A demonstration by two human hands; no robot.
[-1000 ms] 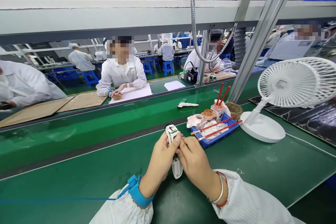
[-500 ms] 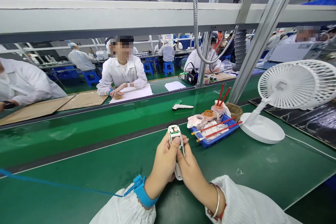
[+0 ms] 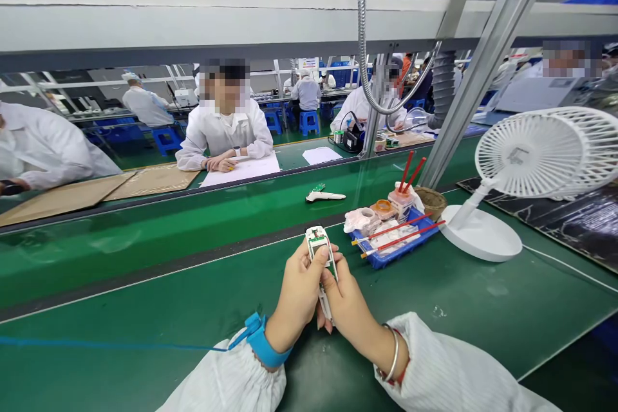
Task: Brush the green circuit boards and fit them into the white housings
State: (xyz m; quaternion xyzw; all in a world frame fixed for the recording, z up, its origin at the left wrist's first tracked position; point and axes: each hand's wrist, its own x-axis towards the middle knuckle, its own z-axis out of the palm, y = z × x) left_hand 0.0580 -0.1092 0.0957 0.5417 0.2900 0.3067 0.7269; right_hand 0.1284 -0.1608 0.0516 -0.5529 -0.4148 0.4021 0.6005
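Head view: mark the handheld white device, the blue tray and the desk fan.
white device (image 3: 317,239): head view, exposed top end with the green board.
blue tray (image 3: 387,259): head view, near rim.
desk fan (image 3: 538,154): head view, centre of the grille.

- Bright, even light falls from overhead; the green desk (image 3: 145,335) has a soft sheen with pale glare patches towards the left
- Shadows are faint and short, a dim one lying under the left hand (image 3: 297,293) and right hand (image 3: 350,306)
- The white device (image 3: 318,248) between them is sharp; the people (image 3: 306,95) in the far rows look softer
- Wide-angle distortion bows the white beam (image 3: 193,19), leans the metal post (image 3: 483,64) and stretches the fan (image 3: 545,151) at the right edge
- Pixelated blocks (image 3: 224,80) cover some heads
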